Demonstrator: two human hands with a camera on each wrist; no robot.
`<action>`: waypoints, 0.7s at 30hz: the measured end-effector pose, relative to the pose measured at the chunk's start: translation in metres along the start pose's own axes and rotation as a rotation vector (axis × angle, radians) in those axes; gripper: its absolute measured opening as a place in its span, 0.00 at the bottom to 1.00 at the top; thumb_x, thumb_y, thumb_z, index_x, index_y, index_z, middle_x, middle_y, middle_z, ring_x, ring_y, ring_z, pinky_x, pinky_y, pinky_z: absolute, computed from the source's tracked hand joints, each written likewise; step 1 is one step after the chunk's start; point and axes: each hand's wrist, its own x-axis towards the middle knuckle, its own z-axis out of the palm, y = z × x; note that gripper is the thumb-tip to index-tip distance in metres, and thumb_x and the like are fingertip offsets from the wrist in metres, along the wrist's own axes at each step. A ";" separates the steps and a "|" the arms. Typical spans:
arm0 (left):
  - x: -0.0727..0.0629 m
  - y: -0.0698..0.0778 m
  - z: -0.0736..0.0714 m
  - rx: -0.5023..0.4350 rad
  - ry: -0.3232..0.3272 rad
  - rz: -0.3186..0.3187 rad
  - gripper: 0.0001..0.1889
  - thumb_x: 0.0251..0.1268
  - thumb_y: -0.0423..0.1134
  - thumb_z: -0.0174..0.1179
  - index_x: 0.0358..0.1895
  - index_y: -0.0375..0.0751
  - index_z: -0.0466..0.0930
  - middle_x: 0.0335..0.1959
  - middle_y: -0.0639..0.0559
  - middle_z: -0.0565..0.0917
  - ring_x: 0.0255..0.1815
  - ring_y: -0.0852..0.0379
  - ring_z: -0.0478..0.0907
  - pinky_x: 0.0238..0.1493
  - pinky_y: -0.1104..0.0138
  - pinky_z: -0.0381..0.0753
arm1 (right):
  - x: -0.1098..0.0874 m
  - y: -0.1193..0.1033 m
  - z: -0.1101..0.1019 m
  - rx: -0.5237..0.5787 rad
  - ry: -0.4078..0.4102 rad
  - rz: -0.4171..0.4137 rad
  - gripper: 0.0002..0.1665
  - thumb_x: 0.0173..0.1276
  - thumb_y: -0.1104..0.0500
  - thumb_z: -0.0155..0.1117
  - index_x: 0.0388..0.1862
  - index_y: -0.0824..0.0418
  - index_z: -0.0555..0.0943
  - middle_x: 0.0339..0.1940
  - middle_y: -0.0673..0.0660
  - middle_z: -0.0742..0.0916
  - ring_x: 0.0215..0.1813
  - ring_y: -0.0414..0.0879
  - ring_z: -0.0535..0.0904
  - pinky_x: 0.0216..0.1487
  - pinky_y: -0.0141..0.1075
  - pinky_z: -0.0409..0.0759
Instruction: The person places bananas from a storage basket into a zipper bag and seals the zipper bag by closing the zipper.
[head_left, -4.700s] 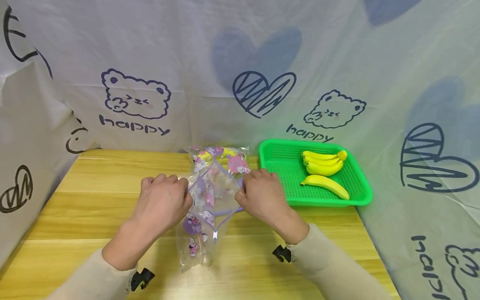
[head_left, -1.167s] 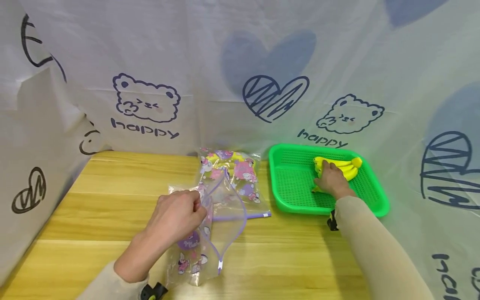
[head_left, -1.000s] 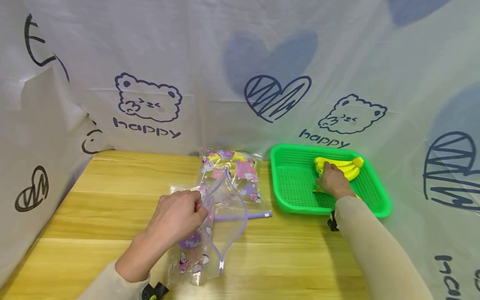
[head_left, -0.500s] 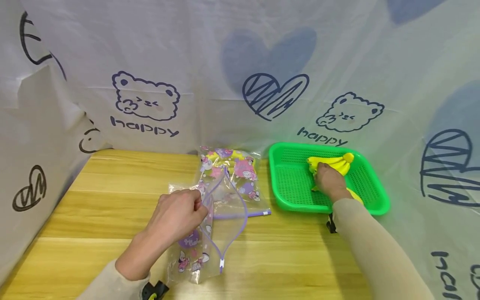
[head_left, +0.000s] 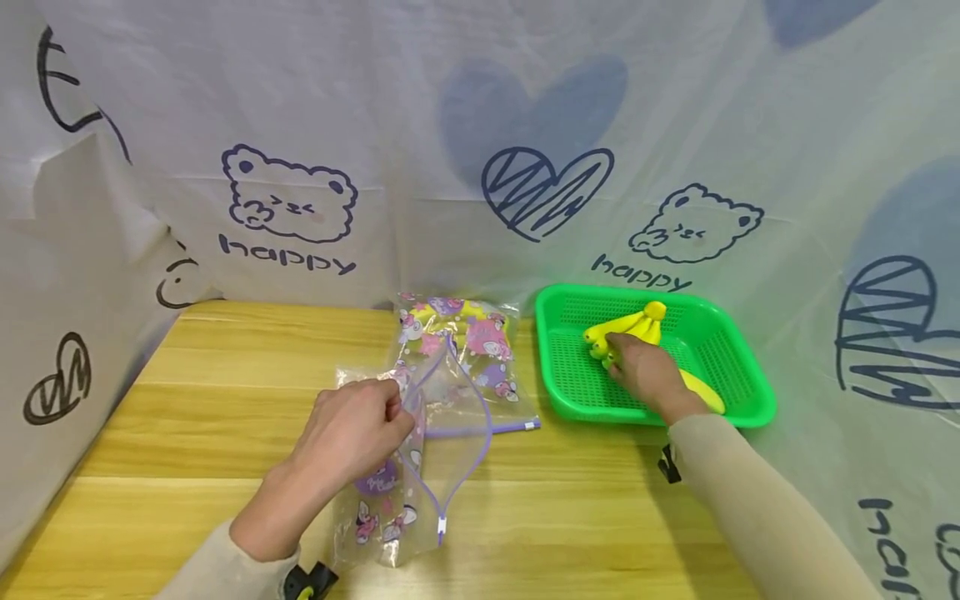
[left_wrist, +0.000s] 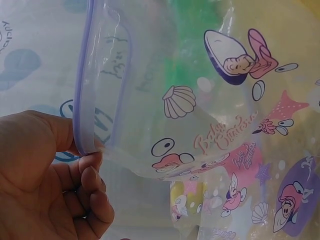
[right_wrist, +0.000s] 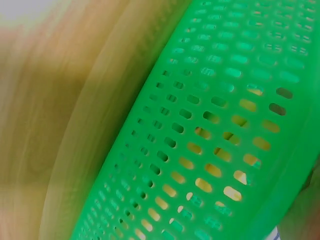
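At far left, and on round behind to the right, a creased pale sheet [head_left: 420,125] with dark line-drawn hearts, bears and "happy" lettering. Below, a smooth tabletop [head_left: 225,375] of yellowish wood, streaky in grain.

Left of centre, just as half a second ago, the left hand [head_left: 356,429], back uppermost. Pinched between its thumb and curled fingers, as in the left wrist view, the purple zip edge of the front bag [head_left: 416,479]: thin clear film with cartoon and seashell prints, mouth spread in a pointed diamond, white slider at the near tip.

Partly behind, the back bag [head_left: 491,337], of similar clear printed film, lying flat with something yellow inside and a purple zip along its near edge.

At right, a green plastic basket [head_left: 570,367], oblong, round-cornered, with slotted walls. Inside, farther left than half a second ago and turned stem toward the back wall, the banana bunch [head_left: 637,325], smooth and yellow. Gripping it from the near side, fingers curled and partly hidden, the right hand [head_left: 648,371]; several seconds ago, at the front bag's mouth. Farthest right, now more exposed, a curved single banana [head_left: 701,392].
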 end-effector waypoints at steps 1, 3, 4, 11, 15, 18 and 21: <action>0.000 0.000 0.000 0.000 0.000 -0.001 0.15 0.65 0.40 0.59 0.21 0.51 0.68 0.19 0.56 0.70 0.22 0.57 0.66 0.39 0.56 0.68 | -0.002 -0.001 0.000 0.010 -0.003 -0.018 0.35 0.75 0.58 0.67 0.76 0.68 0.69 0.71 0.69 0.80 0.64 0.67 0.82 0.60 0.60 0.81; 0.000 -0.001 0.001 -0.002 0.002 -0.004 0.15 0.65 0.40 0.59 0.20 0.51 0.69 0.19 0.56 0.70 0.22 0.57 0.67 0.39 0.56 0.68 | -0.006 -0.002 -0.001 0.038 -0.015 -0.049 0.36 0.74 0.58 0.69 0.77 0.66 0.69 0.73 0.67 0.79 0.67 0.67 0.81 0.64 0.60 0.80; 0.000 -0.001 0.001 -0.002 0.002 -0.004 0.14 0.65 0.40 0.59 0.21 0.51 0.69 0.19 0.56 0.70 0.22 0.57 0.67 0.39 0.56 0.68 | -0.008 -0.002 -0.001 0.044 -0.021 -0.069 0.36 0.74 0.58 0.69 0.77 0.66 0.69 0.74 0.67 0.78 0.68 0.67 0.80 0.65 0.60 0.79; -0.001 -0.003 0.003 -0.006 0.013 0.007 0.14 0.64 0.39 0.58 0.20 0.51 0.68 0.19 0.57 0.70 0.21 0.57 0.66 0.37 0.57 0.67 | -0.019 0.001 -0.005 0.042 -0.015 -0.174 0.31 0.71 0.64 0.69 0.72 0.64 0.74 0.66 0.63 0.84 0.59 0.62 0.85 0.59 0.56 0.83; -0.001 -0.005 0.003 -0.004 0.020 0.014 0.14 0.63 0.39 0.58 0.20 0.51 0.68 0.18 0.56 0.69 0.21 0.57 0.65 0.36 0.58 0.66 | -0.020 0.004 -0.009 0.059 -0.074 -0.127 0.30 0.69 0.66 0.65 0.70 0.64 0.75 0.64 0.62 0.85 0.59 0.60 0.84 0.60 0.57 0.82; 0.000 -0.005 0.003 0.000 0.014 0.010 0.13 0.63 0.38 0.57 0.20 0.51 0.68 0.18 0.56 0.69 0.21 0.57 0.65 0.37 0.57 0.66 | -0.018 0.004 -0.012 0.093 -0.128 -0.062 0.28 0.69 0.64 0.58 0.69 0.64 0.77 0.65 0.61 0.85 0.62 0.61 0.83 0.63 0.59 0.79; 0.000 -0.005 0.003 -0.001 0.011 0.011 0.13 0.64 0.39 0.57 0.21 0.51 0.68 0.18 0.56 0.69 0.21 0.57 0.65 0.36 0.58 0.66 | -0.014 0.002 -0.014 0.136 -0.139 0.000 0.23 0.75 0.58 0.54 0.63 0.64 0.82 0.56 0.60 0.89 0.56 0.60 0.85 0.58 0.57 0.81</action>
